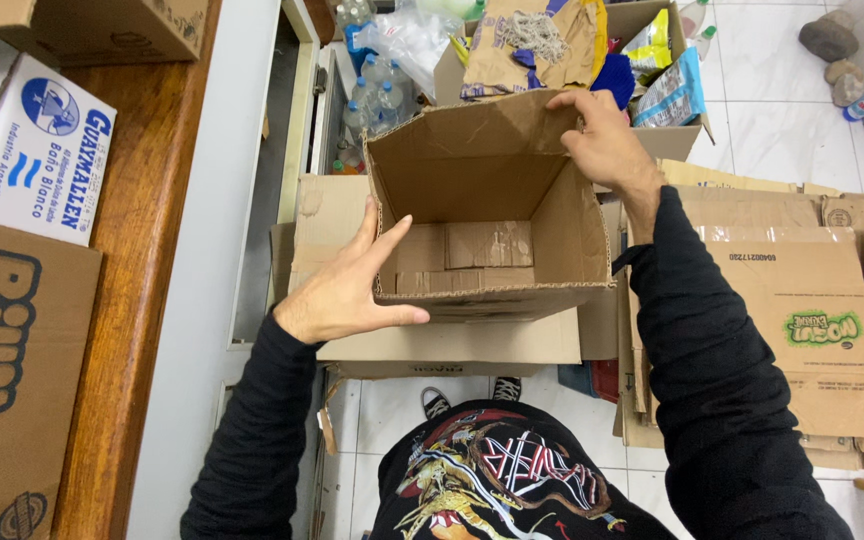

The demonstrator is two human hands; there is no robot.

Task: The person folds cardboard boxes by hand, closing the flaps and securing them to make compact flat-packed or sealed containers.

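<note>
Box, open and empty, sits on a flattened carton before you. Your left hand presses flat and released against its left wall; your right hand pinches the far flap. Pull unevenly and that corner may tear or the box tip.

One head-worn camera looks steeply down, close over the open cardboard box and floor.

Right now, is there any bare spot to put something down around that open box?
The open box is empty inside, between the left hand and right hand. White floor tiles at upper right are mostly bare. Behind the box it is crowded: a carton of wrappers and bottles.
</note>
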